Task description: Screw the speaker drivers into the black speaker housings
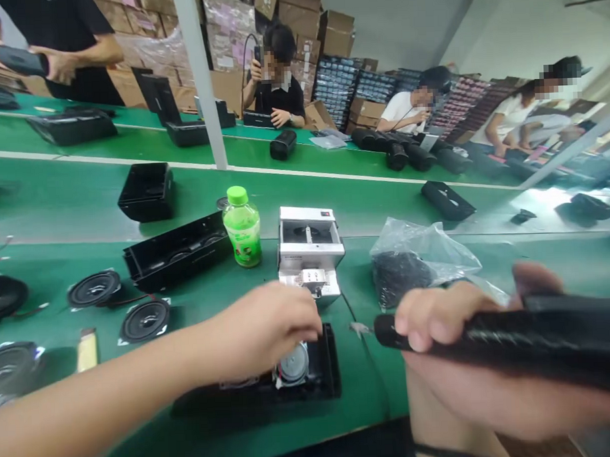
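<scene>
My right hand is wrapped around a black electric screwdriver, held level with its tip pointing left; the tip is blurred. My left hand reaches over an open black speaker housing, its fingers curled together; what they pinch, if anything, is hidden. Inside the housing a round speaker driver shows its metal back, just below my left fingers. A second driver beside it is partly covered by my forearm. Right behind the housing stands a silver screw feeder.
A green-capped bottle stands beside another open black housing. Loose speaker drivers lie at left. A clear plastic bag with dark contents sits behind my right hand. Co-workers sit and stand across the green conveyor.
</scene>
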Demonstrator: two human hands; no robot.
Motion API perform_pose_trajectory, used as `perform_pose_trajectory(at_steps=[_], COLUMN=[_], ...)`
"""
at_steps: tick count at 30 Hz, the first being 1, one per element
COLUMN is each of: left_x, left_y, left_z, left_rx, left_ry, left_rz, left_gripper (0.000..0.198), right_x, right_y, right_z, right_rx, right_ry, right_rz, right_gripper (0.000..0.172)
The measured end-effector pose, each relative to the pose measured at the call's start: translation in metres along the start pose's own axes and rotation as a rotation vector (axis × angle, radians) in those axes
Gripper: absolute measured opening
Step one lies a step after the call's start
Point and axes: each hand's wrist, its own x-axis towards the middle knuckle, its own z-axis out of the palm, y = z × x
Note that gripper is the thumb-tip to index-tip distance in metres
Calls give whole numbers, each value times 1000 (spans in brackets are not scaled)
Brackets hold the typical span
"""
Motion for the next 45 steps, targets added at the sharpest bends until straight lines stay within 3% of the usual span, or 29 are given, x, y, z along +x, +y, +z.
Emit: perform_pose_trajectory(at_steps=[3, 4, 6, 8, 11, 14, 19, 22, 27, 32, 34, 37, 41, 45], left_x=[32, 44, 62, 68, 45, -10, -108, -137, -133, -119, -116, -114, -116, -116], left_y=[-21, -28, -41, -45, -31, -7, 19, 27, 32, 22, 17, 11, 9, 8], left_z=[-31, -39, -48, -50, -48, -42, -6, 21, 34, 32, 32, 33, 32, 32], left_rx=[137, 238, 421, 490, 458, 326, 231, 242, 290, 287, 266, 215, 153, 135], left_ry=[257, 295, 261, 239, 272, 277, 363, 293, 132, -36, -72, -53, 6, 18], left_rz=[-270, -378, -511, -552, -485, -345, -543, -577, -525, -518, -495, -445, -404, -412], left_gripper=[19, 20, 26, 38, 43, 30, 29, 25, 29, 38, 36, 26, 23, 20], right_x=[27, 34, 45, 48, 46, 42, 45, 44, 32, 23, 19, 13, 7, 5], right_y=[14, 24, 46, 70, 95, 101, 94, 92, 87, 58, 45, 32, 26, 30], right_z=[28, 38, 54, 67, 79, 82, 84, 85, 81, 75, 77, 85, 95, 107], right_rx=[143, 173, 220, 211, 160, 138, 76, 6, 1, 19, -7, -22, -1, 6], right_ry=[-108, -145, -190, -240, -283, -306, -256, -212, -162, -239, -189, -113, -172, -93], right_rz=[-15, -30, -114, -130, -47, -11, -30, -31, 71, 6, -29, 47, 240, 254], right_gripper=[61, 62, 67, 68, 64, 66, 76, 77, 80, 75, 72, 66, 45, 49])
